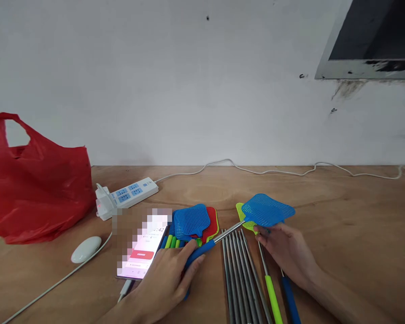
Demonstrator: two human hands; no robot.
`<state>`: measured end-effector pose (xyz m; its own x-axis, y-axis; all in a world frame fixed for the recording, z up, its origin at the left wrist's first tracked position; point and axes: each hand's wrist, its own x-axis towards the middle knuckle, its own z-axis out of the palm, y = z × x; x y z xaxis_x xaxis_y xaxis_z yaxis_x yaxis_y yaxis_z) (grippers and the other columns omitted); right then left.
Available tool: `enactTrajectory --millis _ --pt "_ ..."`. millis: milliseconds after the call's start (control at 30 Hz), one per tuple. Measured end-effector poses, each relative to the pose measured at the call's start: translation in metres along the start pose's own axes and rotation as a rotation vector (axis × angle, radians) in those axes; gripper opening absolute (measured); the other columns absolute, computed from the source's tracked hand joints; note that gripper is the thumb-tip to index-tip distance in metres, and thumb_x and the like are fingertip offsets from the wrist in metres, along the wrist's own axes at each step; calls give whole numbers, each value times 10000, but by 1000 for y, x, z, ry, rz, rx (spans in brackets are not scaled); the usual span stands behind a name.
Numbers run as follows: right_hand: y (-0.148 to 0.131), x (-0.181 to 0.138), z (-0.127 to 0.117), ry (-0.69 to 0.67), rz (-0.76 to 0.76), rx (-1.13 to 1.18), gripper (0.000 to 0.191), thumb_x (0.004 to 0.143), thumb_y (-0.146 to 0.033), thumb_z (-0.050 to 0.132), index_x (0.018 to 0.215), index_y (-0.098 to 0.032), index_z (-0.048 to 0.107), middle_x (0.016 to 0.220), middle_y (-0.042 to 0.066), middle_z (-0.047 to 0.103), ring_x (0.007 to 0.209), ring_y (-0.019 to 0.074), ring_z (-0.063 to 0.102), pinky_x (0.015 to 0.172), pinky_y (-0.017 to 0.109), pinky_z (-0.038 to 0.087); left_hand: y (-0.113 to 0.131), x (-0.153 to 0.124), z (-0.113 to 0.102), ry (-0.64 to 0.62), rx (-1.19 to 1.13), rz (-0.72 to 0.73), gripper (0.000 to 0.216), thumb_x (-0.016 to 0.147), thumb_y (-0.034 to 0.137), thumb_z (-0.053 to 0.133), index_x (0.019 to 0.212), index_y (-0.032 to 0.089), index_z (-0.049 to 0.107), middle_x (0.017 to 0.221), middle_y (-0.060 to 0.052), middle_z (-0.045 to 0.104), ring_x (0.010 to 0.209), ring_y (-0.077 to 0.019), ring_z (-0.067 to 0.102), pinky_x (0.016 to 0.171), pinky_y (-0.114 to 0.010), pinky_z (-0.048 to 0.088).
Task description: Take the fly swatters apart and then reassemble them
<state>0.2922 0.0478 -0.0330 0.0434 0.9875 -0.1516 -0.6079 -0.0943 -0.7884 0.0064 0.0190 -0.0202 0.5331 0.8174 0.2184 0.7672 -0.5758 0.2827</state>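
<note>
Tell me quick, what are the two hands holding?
Left hand: shut around the handle of the blue fly swatter.
Right hand: fingertips at its head end; grip cannot be told.

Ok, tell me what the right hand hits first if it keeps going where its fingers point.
The right hand points up-left; its fingertips sit right by the blue swatter, whose mesh head it would meet first, though the gap is unclear.

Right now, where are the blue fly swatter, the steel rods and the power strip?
blue fly swatter [268, 210]: head view, middle of its mesh head.
steel rods [238, 270]: head view, middle of the bundle on the table.
power strip [131, 192]: head view, top face with the sockets.
</note>
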Motion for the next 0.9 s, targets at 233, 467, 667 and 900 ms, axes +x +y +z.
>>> enactTrajectory --millis 233,467,667,900 --pt "-36 26 -19 380 -441 -113 214 690 -237 645 883 -318 687 1078 -29 678 977 183 602 766 294 494 -4 4 1 48 150 41 393 1072 444 246 1005 217 560 698 -15 698 602 -234 668 538 -304 377" --pt "-66 -6 17 -260 -729 -1136 170 871 -331 648 1020 -286 716 1056 55 721 1054 294 614 911 453 457 1 6 -10 -22 187 96 376 1078 411 237 1067 210 554 795 -46 728 670 -264 688 576 -331 419" --pt "-46 -3 19 -788 -986 -1826 131 925 -185 589 1002 -230 685 978 52 727 960 262 616 864 453 457 1 5 -19 -108 133 160 335 1083 395 259 1028 213 536 835 -36 699 690 -249 668 582 -328 414" --pt "-37 -10 31 -791 -972 -1935 165 881 -193 691 727 -206 634 754 -3 693 768 201 625 731 344 460 11 11 -33 -198 181 208 324 1077 293 257 910 197 518 841 -59 664 693 -243 639 632 -353 455"
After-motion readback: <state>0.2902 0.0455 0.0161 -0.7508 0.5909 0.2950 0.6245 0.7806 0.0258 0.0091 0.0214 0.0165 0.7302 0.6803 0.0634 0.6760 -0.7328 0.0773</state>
